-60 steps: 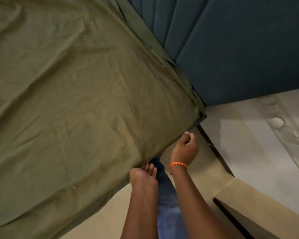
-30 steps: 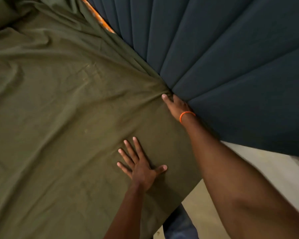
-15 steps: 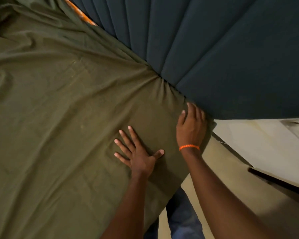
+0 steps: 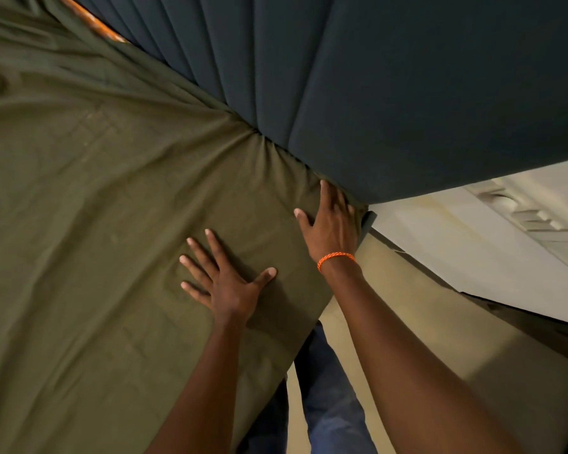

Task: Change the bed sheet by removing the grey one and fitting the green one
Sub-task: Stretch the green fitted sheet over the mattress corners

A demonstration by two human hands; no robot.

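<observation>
Green sheet (image 4: 105, 198) — left hand (image 4: 225, 280) spread flat; right hand (image 4: 332, 224) apparently flat at headboard (image 4: 407, 93).

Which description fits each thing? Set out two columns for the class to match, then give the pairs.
Things:
1. left hand
2. right hand
3. headboard
4. wristband

Descriptions:
A. orange
B. dark blue, padded in panels
C. spread flat on the green sheet
D. at the mattress corner, beside the headboard

Pairs: 1-C, 2-D, 3-B, 4-A
</observation>
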